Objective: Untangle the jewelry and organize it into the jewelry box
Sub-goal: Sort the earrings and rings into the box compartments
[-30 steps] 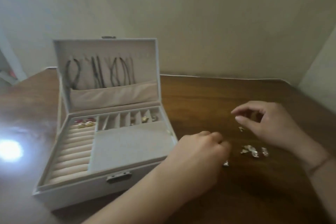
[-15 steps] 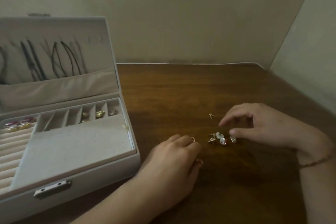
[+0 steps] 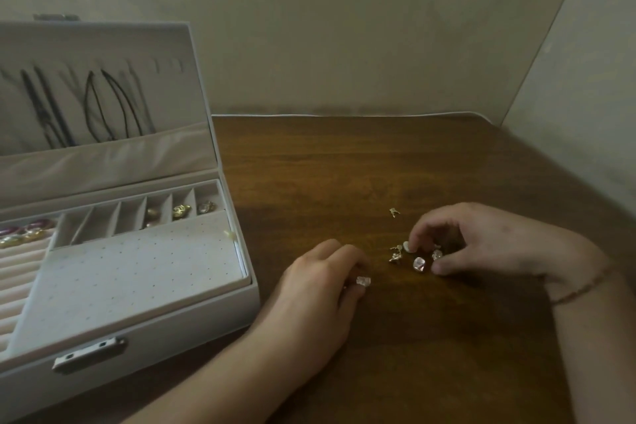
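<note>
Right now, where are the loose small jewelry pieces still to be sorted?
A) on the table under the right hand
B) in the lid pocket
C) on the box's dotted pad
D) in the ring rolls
A: the small cluster of pieces lies on the wooden table, under the fingertips of the right hand, apart from the jewelry box.

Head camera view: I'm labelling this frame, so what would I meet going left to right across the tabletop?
Open jewelry box → left hand → clear stone at its fingertips → cluster of small jewelry pieces → right hand reaching over that cluster.
</note>
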